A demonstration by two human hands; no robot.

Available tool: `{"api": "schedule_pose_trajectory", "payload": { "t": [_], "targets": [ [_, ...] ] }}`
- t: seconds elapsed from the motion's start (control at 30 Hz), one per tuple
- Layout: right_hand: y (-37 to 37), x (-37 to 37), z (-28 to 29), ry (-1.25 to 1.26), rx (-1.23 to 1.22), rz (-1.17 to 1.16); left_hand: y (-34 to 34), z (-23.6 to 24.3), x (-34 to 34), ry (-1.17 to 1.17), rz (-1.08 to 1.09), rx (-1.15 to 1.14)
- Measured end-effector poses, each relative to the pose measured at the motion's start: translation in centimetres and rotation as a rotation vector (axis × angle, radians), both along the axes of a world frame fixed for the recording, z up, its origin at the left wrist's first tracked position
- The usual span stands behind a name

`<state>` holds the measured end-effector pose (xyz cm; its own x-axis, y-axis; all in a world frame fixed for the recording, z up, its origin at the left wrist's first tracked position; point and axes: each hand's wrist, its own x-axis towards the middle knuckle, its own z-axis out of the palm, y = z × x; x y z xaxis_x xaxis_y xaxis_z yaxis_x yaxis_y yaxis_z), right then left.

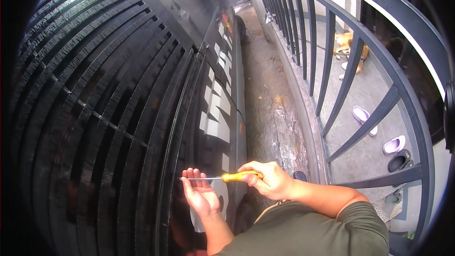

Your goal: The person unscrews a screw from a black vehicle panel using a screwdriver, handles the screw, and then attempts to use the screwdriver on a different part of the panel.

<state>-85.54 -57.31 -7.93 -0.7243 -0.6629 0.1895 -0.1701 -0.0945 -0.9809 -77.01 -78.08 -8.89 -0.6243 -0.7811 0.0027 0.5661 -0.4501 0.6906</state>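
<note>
My right hand [271, 180] is wrapped round the yellow handle of a screwdriver [234, 177]. Its thin metal shaft points left and lies level across the fingers of my left hand [204, 200]. That hand is palm up with its fingers stretched out and the thumb beside the shaft's tip. The tip is at the edge of a black slatted panel [95, 114]; whether a screw sits there is too small to tell. Just beyond my hands runs the dark side of a vehicle [214, 85] with large white lettering.
A narrow wet concrete strip [275, 99] runs between the vehicle and a grey metal railing [334, 66] on the right. Behind the railing, a brown and white dog [351, 50] lies on the floor, with pale purple clogs [362, 116] and a dark clog [399, 160] nearer.
</note>
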Motion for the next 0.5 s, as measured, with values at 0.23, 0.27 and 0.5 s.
{"api": "schedule_pose_trajectory", "payload": {
  "t": [0.23,0.27,0.5],
  "targets": [
    [-0.6,1.3,-0.2,0.443,-0.331,-0.16,-0.4,0.1,-0.1,0.001,0.037,0.026],
    [-0.4,1.7,0.3,0.153,-0.233,-0.17,-0.5,0.1,-0.1,-0.01,0.038,0.032],
    [-1.0,0.9,-1.0,0.535,-0.336,-0.18,-1.1,0.0,0.2,0.068,-0.024,0.072]
  ]
}}
